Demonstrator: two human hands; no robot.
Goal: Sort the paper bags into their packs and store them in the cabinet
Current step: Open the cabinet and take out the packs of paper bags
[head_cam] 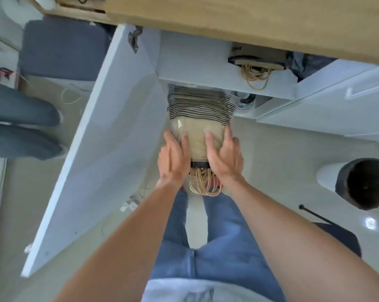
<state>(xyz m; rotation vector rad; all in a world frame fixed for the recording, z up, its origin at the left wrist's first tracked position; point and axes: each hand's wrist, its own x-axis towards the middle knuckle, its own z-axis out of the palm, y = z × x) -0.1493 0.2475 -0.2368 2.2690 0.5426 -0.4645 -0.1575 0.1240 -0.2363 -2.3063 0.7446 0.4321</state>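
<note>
A clear-wrapped pack of paper bags [198, 118], brown with black-and-white stripes at its far end, lies half inside the lower shelf of the white cabinet [206, 70]. Its tan rope handles [202, 184] hang out toward me. My left hand [173, 158] grips the pack's left side and my right hand [224, 155] grips its right side, fingers spread over the top. On the upper shelf sits another brown pack [258, 54] with tan handles dangling over the shelf edge.
The cabinet's left door [97, 149] stands wide open beside my left arm. A wooden countertop [249, 22] overhangs the cabinet. Another person's legs [20, 125] are at the left, a black bin [367, 184] at the right, a dark cushion [62, 49] at the upper left.
</note>
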